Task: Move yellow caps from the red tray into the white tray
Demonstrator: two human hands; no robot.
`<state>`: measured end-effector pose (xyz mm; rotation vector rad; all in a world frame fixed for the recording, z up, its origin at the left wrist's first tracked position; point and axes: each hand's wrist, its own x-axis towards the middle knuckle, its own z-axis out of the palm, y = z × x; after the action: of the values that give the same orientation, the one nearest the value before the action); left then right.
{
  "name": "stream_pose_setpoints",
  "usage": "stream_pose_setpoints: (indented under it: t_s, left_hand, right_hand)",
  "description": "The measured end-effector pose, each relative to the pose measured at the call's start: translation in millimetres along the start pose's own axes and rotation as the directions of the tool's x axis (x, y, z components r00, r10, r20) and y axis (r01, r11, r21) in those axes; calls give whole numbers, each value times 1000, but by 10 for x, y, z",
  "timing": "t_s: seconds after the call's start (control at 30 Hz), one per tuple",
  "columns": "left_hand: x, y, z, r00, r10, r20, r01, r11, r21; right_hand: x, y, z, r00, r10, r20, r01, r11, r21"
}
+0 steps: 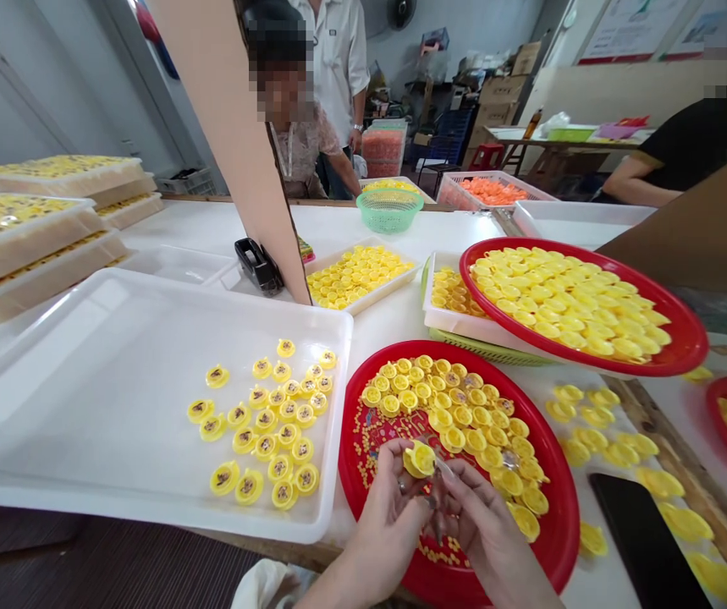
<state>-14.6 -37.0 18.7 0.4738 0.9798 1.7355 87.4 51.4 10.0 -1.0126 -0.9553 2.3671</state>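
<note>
My left hand [390,507] pinches a small yellow plastic cap [420,459] over the near red tray [553,541]. My right hand [481,516] is closed beside it, its fingers holding a thin tool I cannot make out, with the tip near the cap. The red tray holds several yellow caps [458,406] and tiny yellow beads. To the left, a large white tray [84,397] carries several yellow caps with dark centres [267,419].
A second red tray [680,351] of yellow caps rests on a white tray at right. Loose caps [597,431] and a black phone [642,541] lie at right. Stacked trays [26,237] stand far left, a cardboard divider [236,127] ahead. Other people sit behind and right.
</note>
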Motion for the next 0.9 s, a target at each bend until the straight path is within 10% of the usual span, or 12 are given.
stream_pose_setpoints:
  t_s: [0.43, 0.67, 0.9]
  left_hand:
    - [3, -155, 14, 987, 103, -127, -67, 963, 260]
    - [3, -131, 20, 986, 90, -139, -36, 936, 349]
    - [-37, -234, 4, 981, 129, -146, -86, 959, 270]
  right_hand:
    - [-84, 180, 111, 929, -365, -57, 320, 872, -369]
    - [-24, 32, 37, 945, -313, 97, 320, 816, -482]
    - [3, 159, 55, 922, -387, 11, 345, 808, -477]
